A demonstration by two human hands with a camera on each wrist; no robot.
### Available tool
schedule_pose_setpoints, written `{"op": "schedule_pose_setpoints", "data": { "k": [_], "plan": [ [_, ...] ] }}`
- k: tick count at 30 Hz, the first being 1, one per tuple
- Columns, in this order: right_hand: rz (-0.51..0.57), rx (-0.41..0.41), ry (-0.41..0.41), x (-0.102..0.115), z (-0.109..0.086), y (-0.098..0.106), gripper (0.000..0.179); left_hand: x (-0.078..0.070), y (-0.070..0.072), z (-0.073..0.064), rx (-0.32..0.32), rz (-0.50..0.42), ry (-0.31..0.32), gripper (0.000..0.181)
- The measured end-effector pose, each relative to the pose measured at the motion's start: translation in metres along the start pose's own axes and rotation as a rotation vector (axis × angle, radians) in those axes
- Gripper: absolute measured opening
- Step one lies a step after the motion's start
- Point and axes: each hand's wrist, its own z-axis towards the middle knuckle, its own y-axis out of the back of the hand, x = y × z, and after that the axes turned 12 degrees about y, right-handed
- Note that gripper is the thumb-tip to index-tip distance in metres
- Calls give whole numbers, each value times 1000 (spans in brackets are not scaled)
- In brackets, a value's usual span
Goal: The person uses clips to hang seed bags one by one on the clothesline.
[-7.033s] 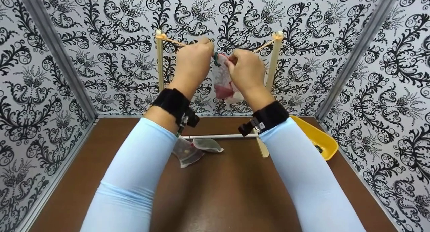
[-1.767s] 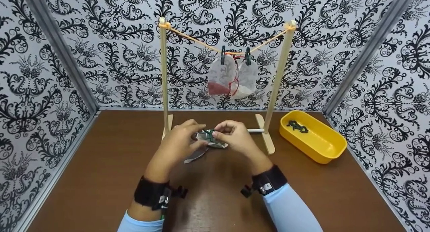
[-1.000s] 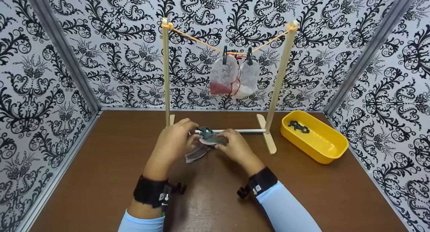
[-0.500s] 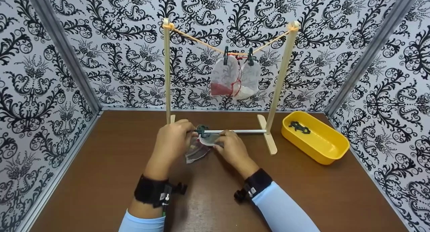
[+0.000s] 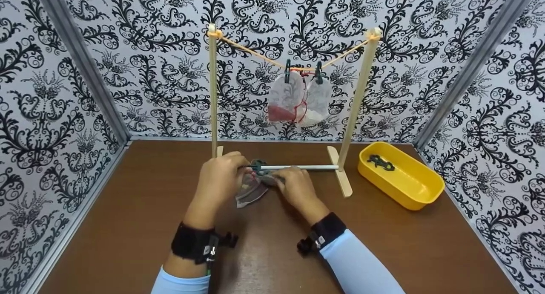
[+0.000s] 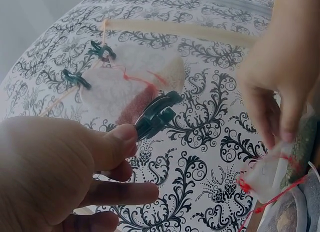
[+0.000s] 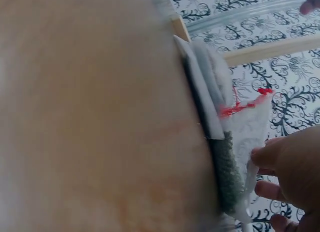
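Observation:
My left hand [image 5: 221,174] pinches a dark green plastic clothes clip [image 6: 155,117] between thumb and index finger, above the table. To its right, my right hand [image 5: 298,189] pinches the edge of a white mesh drawstring bag [image 7: 230,177] with green grains in it and a red cord. Another mesh bag [image 5: 250,197] with darker contents lies beside it on the table, partly behind my left hand. On the orange line, two green clips hold a mesh bag with red contents [image 5: 281,110] and one with white contents [image 5: 315,113], side by side.
The line [image 5: 251,52] sags between two wooden posts, joined low down by a white rod [image 5: 315,167] just behind my hands. A yellow tray [image 5: 408,179] with more dark green clips [image 5: 380,162] stands at the right. Patterned walls enclose the back and sides.
Both hands have come down from the line to the table, leaving two bags clipped up. Both were at a green clip; the left keeps it while the right has moved to the green-grain bag.

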Motion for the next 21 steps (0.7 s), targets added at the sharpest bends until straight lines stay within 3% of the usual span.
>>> {"op": "schedule_pose_setpoints", "data": {
  "k": [6,10,14,21],
  "plan": [
    [95,3,-88,-8,2,16,19,-1,-1,0,4,2,8,5],
    [216,-31,-178,-18,2,29,13,-2,0,-2,5,4,12,5],
    [276,-86,-219,-28,7,51,10,-4,2,-2,-1,18,12,6],
    [270,-152,-251,-44,10,108,15,-8,3,-1,-129,36,-88,5]
  ]
}}
